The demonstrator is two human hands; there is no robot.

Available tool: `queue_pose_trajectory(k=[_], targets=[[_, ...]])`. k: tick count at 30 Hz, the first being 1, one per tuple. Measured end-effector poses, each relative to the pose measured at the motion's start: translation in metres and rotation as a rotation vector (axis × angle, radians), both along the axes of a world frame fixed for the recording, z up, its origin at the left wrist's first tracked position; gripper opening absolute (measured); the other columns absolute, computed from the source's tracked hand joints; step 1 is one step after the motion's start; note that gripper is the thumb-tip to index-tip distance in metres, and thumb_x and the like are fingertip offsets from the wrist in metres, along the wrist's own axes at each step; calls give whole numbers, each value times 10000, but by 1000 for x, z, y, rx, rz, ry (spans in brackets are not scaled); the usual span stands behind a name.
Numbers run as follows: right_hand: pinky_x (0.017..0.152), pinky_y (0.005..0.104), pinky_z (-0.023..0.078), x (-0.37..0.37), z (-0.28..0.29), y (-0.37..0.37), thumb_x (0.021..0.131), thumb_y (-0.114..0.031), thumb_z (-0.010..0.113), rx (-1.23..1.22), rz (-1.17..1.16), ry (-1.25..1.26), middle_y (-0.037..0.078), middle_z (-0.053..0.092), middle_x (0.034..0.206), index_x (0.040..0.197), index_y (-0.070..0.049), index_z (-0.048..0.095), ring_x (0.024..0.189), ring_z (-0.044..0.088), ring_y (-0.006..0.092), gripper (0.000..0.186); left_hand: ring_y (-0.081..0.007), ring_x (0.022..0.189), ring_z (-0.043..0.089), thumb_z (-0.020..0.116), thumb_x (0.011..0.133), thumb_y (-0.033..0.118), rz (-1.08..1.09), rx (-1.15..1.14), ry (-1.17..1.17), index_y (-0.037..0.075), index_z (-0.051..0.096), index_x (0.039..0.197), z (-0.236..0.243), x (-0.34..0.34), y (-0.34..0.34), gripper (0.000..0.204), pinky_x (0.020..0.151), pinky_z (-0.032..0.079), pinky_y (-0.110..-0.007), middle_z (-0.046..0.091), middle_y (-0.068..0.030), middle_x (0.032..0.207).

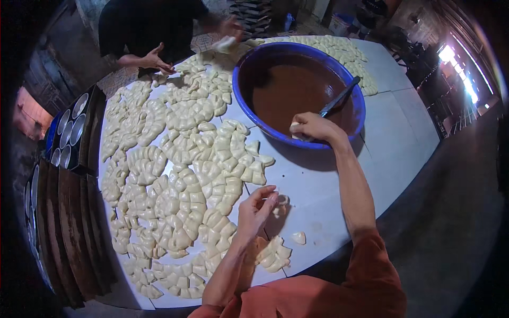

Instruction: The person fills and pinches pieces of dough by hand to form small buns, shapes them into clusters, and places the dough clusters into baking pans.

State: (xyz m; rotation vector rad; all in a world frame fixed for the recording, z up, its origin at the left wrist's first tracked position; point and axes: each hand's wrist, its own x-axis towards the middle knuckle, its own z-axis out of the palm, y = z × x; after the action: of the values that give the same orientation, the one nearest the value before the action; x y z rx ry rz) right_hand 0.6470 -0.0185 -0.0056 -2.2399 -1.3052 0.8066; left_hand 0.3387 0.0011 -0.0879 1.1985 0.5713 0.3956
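A: Reading clock positions about the centre of the view, what lies nearest?
B: At 6 o'clock, a small dough cluster (274, 255) on the white table (318, 212); at 5, a loose dough scrap (299, 238).
A: The left hand (255, 211)?
B: Also at 6, thumb and fingertips nearly together; a blurred pale lump (281, 205) is just beside them, but I cannot tell whether it is gripped.
A: The main dough?
B: Segmented dough strips (183, 191) extend from 7 to 11 o'clock.
A: The right hand (319, 129)?
B: At 2, by the near rim of a blue basin (275, 134) of brown liquid (297, 93), pinched around a pale dough piece (295, 128).
A: Farthest?
B: At 11, a co-worker (146, 32); at 1, beyond the basin, further dough (339, 50).
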Motion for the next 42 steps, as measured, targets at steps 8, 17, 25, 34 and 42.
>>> queue_pose_trajectory(k=[8, 17, 25, 34, 42], targets=[[637, 281, 489, -14, 14, 2, 895, -291, 668, 225, -171, 401, 29, 642, 800, 967, 1, 670, 703, 593, 115, 301, -100, 866, 667, 653, 974, 198, -37, 32, 26, -21, 644, 1205, 13, 5, -6, 319, 728, 523, -237, 715, -70, 982], [506, 170, 453, -81, 40, -40, 945, -241, 670, 510, -272, 887, -26, 603, 795, 970, -79, 596, 649, 593, 32, 179, -161, 1057, 651, 531, 1036, 283, -30, -170, -153, -1, 542, 1344, 47, 32, -8, 420, 860, 537, -299, 656, -108, 1198], [728, 223, 547, -183, -11, -78, 980, -170, 610, 574, -429, 1200, 11, 634, 989, 1112, -73, 559, 879, 644, 78, 171, -68, 660, 613, 561, 1017, 351, 68, -636, -205, 19, 661, 1106, 19, -2, -16, 358, 628, 490, -164, 694, -27, 893], [932, 329, 526, -233, -50, -96, 802, -29, 763, 487, -129, 127, 150, 558, 1286, 1316, 4, 531, 1133, 611, 249, 565, -106, 831, 656, 615, 992, 179, 208, -503, -127, -57, 640, 1200, -4, -41, -14, 316, 742, 549, -237, 697, -67, 982], [718, 266, 516, -242, -72, -94, 891, -54, 708, 624, -236, 266, 98, 678, 971, 1100, 13, 696, 830, 645, 159, 220, -98, 913, 647, 661, 961, 209, 68, -169, -2, -71, 619, 1262, 4, -61, -5, 413, 791, 527, -247, 702, -77, 1047]])
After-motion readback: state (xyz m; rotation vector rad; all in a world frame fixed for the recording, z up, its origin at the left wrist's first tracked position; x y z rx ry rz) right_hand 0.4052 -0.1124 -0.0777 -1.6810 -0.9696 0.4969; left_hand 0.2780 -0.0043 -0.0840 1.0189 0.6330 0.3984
